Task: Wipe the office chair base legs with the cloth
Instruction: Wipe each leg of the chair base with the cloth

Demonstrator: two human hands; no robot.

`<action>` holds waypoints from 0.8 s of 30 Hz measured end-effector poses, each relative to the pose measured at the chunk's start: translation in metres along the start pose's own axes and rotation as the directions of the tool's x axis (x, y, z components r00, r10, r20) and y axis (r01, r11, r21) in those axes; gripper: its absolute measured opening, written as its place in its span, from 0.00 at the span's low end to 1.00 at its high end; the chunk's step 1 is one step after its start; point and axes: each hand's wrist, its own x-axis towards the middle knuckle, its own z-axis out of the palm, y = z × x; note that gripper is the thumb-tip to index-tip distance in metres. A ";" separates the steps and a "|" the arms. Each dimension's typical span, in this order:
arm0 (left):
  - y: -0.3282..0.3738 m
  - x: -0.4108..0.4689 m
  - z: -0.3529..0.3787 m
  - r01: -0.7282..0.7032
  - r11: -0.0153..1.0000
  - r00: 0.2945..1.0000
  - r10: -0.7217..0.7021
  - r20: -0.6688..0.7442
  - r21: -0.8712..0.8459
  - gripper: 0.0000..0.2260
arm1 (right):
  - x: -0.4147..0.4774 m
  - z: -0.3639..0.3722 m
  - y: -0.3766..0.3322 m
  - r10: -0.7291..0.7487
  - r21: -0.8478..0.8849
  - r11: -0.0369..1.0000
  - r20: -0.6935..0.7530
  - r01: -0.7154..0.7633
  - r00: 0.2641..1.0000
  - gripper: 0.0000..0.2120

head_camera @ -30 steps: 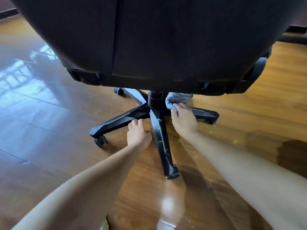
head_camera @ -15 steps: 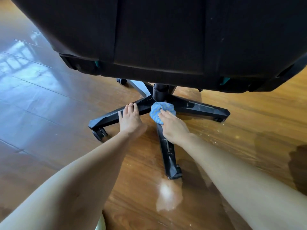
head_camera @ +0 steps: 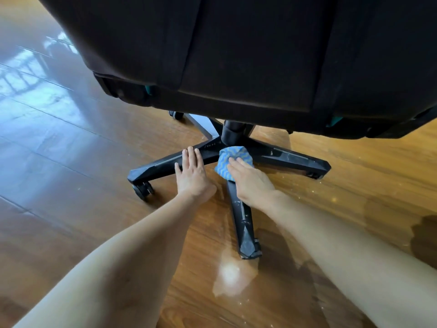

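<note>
Shifted little since half a second ago: right hand point(head_camera: 250, 183) pressing blue zigzag-striped cloth point(head_camera: 233, 162) onto dusty six-o'clock base leg point(head_camera: 243, 223) near hub; left hand point(head_camera: 192, 174) flat, unclenched, on eight-o'clock leg point(head_camera: 160, 165). Glossy wooden floor point(head_camera: 71, 150).

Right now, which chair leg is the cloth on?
The near leg pointing toward the camera; the cloth sits at its hub end under the right hand. The left hand rests on another.

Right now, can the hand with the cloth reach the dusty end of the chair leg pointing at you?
Probably yes. The right hand presses the blue striped cloth on that black plastic chair leg near the hub, and nothing blocks the leg down to its speckled tip.
</note>
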 end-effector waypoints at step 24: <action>-0.011 -0.001 -0.022 -0.008 1.000 0.984 0.008 0.179 0.004 0.44 | 0.017 -0.019 -0.022 -0.073 -0.164 0.983 0.085 0.086 0.994 0.25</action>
